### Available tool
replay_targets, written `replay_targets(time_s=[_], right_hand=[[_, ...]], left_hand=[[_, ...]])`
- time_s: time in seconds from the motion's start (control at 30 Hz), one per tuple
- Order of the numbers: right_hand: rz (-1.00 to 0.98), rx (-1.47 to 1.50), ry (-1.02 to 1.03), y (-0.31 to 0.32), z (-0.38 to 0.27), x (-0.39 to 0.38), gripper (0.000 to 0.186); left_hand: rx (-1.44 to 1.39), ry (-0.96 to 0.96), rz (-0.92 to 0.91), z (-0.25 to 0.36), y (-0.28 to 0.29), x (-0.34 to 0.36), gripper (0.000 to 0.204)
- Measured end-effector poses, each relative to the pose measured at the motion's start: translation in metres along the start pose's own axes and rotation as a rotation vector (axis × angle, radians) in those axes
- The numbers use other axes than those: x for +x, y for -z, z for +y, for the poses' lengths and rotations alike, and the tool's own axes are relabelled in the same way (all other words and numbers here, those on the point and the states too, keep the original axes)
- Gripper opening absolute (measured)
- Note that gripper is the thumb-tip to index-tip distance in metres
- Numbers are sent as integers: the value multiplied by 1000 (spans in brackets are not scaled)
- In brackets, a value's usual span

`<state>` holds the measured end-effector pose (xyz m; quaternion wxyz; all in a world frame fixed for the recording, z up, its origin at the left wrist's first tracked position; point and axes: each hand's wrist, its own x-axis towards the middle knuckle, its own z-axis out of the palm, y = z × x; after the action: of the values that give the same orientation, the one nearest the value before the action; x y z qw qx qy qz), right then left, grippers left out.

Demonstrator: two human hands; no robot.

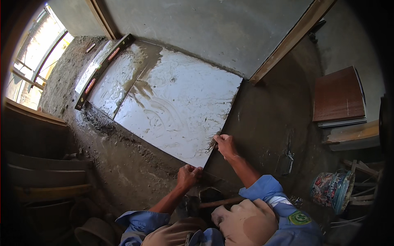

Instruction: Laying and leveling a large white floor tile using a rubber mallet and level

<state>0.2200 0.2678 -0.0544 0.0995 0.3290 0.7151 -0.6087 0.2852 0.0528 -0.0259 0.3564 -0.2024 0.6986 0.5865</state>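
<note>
A large white tile, smeared with wet mortar, lies beside smaller or partly visible white tiles on the floor. My left hand pinches its near corner, fingers closed on the edge. Higher up on the right-hand edge, my right hand also grips it, fingertips at the rim. A long black spirit level lies across the tiles at the left. Dark wet mortar spreads to the right of the large tile, and a tool with a wooden handle is partly hidden near my body.
A grey wall with wooden posts borders the back. Brown tiles are stacked at the right, near a patterned bucket and timber pieces. A bright opening with rails is at upper left, dark boards at lower left.
</note>
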Motion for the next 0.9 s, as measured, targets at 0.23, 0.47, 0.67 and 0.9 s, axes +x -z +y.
replay_targets(time_s=[0.23,0.47,0.67,0.9], right_hand=[[-38,-183,22,8,1,6,35],[8,-523,243,22,-14,13,34],[19,-443,355,19,-20,-23,33],[-355,-479,627,2,8,-100,27]], left_hand=[[359,-77,24,8,3,1,35],[392,-49,49,10,1,1,34],[377,-58,103,-4,-2,7,39],[416,-151,170,-9,-1,6,32]])
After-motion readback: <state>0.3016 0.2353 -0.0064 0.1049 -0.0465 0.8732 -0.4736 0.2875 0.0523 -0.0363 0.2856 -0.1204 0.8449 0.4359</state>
